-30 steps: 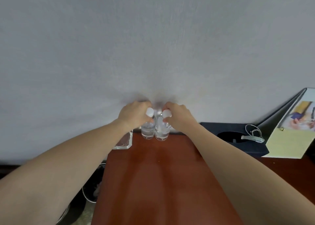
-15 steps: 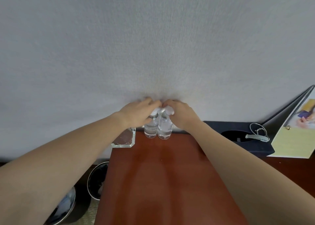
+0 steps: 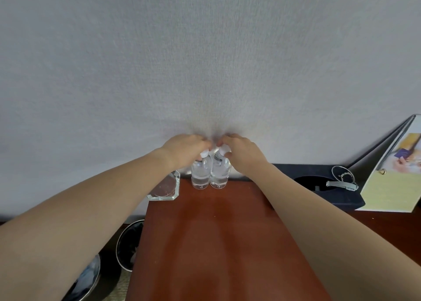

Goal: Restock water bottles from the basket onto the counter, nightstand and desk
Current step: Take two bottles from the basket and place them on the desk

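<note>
Two clear water bottles with white caps stand upright side by side at the far edge of a reddish-brown desk (image 3: 223,243), touching each other against the grey wall. My left hand (image 3: 184,150) grips the cap and neck of the left bottle (image 3: 200,175). My right hand (image 3: 242,152) grips the cap and neck of the right bottle (image 3: 219,175). Both arms reach forward over the desk. The basket is not in view.
A clear glass ashtray (image 3: 165,188) sits at the desk's far left corner. A dark tray (image 3: 330,196) with a metal opener and a leaning menu folder (image 3: 391,180) lie to the right. Round bins (image 3: 127,243) stand on the floor at left.
My hands have shifted from pinching the caps to covering the bottle tops, and the bottles stand closer to the wall. The view has tilted, showing more of the floor at left.
</note>
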